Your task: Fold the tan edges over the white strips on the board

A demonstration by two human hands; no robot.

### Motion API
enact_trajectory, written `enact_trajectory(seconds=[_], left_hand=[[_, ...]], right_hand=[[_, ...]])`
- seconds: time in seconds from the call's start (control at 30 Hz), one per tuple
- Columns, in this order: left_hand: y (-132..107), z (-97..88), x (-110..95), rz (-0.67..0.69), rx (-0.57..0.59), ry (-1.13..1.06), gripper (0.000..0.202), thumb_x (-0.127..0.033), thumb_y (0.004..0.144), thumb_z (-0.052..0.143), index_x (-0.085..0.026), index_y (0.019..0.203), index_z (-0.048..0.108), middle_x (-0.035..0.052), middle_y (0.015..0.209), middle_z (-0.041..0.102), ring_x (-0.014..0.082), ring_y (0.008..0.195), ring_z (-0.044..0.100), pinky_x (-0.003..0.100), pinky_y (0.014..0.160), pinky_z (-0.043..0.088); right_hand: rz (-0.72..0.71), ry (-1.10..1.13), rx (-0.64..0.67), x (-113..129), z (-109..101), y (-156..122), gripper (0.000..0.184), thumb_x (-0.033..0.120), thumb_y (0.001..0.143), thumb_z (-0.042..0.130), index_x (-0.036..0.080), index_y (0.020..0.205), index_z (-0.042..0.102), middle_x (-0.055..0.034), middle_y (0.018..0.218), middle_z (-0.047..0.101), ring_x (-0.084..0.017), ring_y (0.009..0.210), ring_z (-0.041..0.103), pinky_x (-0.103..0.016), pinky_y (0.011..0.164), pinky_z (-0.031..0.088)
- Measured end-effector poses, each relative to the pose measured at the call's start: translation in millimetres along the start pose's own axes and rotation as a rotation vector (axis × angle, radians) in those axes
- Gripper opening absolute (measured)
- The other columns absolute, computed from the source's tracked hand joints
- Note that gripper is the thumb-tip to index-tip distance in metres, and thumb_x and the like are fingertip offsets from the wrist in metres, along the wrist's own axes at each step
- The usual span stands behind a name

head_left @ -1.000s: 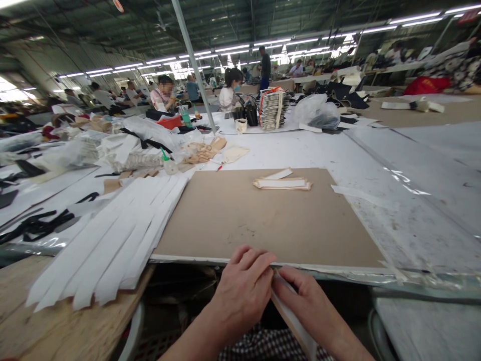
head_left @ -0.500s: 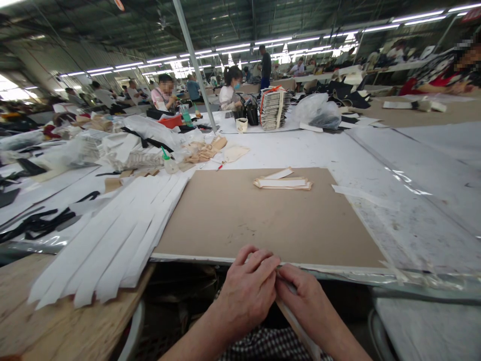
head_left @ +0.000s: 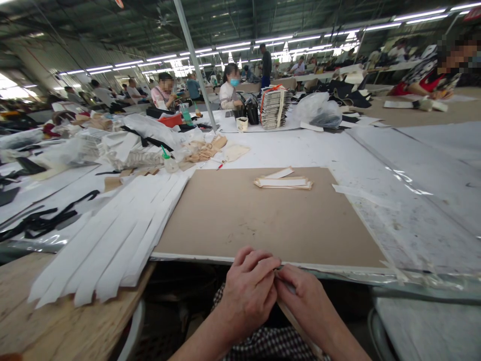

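Though half hidden, a card strip [head_left: 296, 323] between left hand [head_left: 248, 296] and right hand [head_left: 308, 306]

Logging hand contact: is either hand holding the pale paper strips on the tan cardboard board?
No, the pale paper strips lie apart from the left hand and right hand.

No text, label, brand or number could be read anywhere in the view. The red sign [head_left: 472, 14] at the upper right corner of the frame was cut off and too small to make out. The bundled stack [head_left: 274, 108] at upper centre and the tan-edged strip [head_left: 296, 326] at lower centre showed no legible marks.
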State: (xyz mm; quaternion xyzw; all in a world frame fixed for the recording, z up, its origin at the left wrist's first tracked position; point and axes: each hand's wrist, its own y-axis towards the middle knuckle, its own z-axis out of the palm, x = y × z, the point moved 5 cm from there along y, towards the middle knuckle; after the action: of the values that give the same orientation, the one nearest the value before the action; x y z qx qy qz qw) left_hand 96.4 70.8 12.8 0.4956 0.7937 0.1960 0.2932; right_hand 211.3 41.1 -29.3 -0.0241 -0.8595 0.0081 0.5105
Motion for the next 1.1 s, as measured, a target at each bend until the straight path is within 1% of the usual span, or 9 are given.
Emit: enact_trajectory(seconds=[0.13,0.27,0.37,0.47,0.57,0.63,0.7,0.9,1.1], left_hand=[[-2.4,-0.3,-2.6,-0.028,-0.055,-0.016,0.019,-0.007,0.085,0.052,-0.015,0.098,0.063,0.0052,0.104,0.072,0.0214,0.094,0.063,0.041,0.093,0.043],[1.9,-8.7,-0.1,-0.044,-0.116,0.008,0.026,-0.003,0.084,0.051,-0.016,0.103,0.063,0.0062,0.103,0.073,0.0209,0.094,0.064,0.041,0.094,0.043],[7.1,-17.5,9.8,-0.111,-0.135,-0.019,0.021,-0.003,0.084,0.052,-0.018,0.091,0.064,0.0055,0.103,0.072,0.0203,0.094,0.064,0.039,0.091,0.046],[6.7,-21.5,22.1,-0.244,-0.102,-0.142,0.015,-0.008,0.086,0.056,-0.02,0.091,0.064,0.0063,0.108,0.07,0.0197,0.097,0.065,0.036,0.089,0.051],[0.6,-17.1,26.1,-0.349,0.01,-0.288,0.018,-0.012,0.085,0.06,-0.02,0.101,0.063,0.0076,0.113,0.068,0.0194,0.103,0.064,0.033,0.091,0.053],[-2.9,-13.2,22.0,-0.338,0.078,-0.326,0.019,-0.013,0.084,0.062,-0.02,0.102,0.063,0.0078,0.115,0.066,0.0193,0.105,0.064,0.032,0.091,0.053],[-4.4,-10.8,16.5,-0.295,0.103,-0.303,0.018,-0.014,0.085,0.061,-0.021,0.102,0.062,0.0077,0.115,0.066,0.0197,0.105,0.063,0.033,0.092,0.053],[-1.5,-7.1,9.8,-0.198,0.113,-0.13,0.012,-0.012,0.089,0.054,-0.02,0.094,0.062,0.0071,0.109,0.067,0.0215,0.099,0.062,0.038,0.088,0.051],[-1.6,-4.9,8.3,-0.108,0.093,-0.05,0.012,-0.013,0.092,0.051,-0.019,0.093,0.061,0.0069,0.107,0.068,0.0204,0.093,0.062,0.037,0.083,0.052]], right_hand=[[0.041,0.052,0.014,-1.5,-0.9,0.2,0.023,0.029,0.087,0.045,0.022,0.075,0.064,-0.0013,0.082,0.066,-0.019,0.077,0.059,-0.028,0.072,0.039],[0.133,-0.006,0.029,-12.1,5.2,-2.7,0.029,0.036,0.085,0.048,0.019,0.063,0.059,-0.0015,0.068,0.06,-0.019,0.068,0.054,-0.029,0.064,0.035],[0.186,0.093,0.063,-19.5,8.9,-6.1,0.033,0.042,0.084,0.05,0.018,0.064,0.061,-0.0007,0.067,0.059,-0.018,0.068,0.052,-0.029,0.064,0.035],[0.247,0.32,0.087,-23.0,7.2,-9.2,0.037,0.048,0.085,0.053,0.017,0.073,0.066,0.0011,0.068,0.058,-0.016,0.067,0.049,-0.026,0.061,0.036],[0.284,0.485,0.104,-23.9,5.0,-11.1,0.038,0.052,0.085,0.057,0.016,0.081,0.069,0.0019,0.069,0.058,-0.014,0.065,0.047,-0.025,0.059,0.036],[0.265,0.513,0.092,-23.5,4.1,-11.0,0.038,0.052,0.085,0.058,0.016,0.085,0.071,0.0012,0.074,0.062,-0.015,0.069,0.05,-0.025,0.063,0.039],[0.229,0.502,0.075,-23.1,4.1,-10.4,0.038,0.052,0.087,0.058,0.016,0.09,0.072,0.0004,0.079,0.065,-0.017,0.076,0.053,-0.026,0.068,0.041],[0.161,0.425,0.044,-22.2,3.6,-10.4,0.041,0.052,0.09,0.055,0.017,0.097,0.073,-0.0004,0.084,0.068,-0.019,0.081,0.057,-0.028,0.075,0.044],[0.137,0.335,-0.019,-18.6,0.6,-11.2,0.036,0.047,0.091,0.053,0.017,0.096,0.072,-0.0004,0.084,0.069,-0.019,0.081,0.06,-0.028,0.076,0.044]])
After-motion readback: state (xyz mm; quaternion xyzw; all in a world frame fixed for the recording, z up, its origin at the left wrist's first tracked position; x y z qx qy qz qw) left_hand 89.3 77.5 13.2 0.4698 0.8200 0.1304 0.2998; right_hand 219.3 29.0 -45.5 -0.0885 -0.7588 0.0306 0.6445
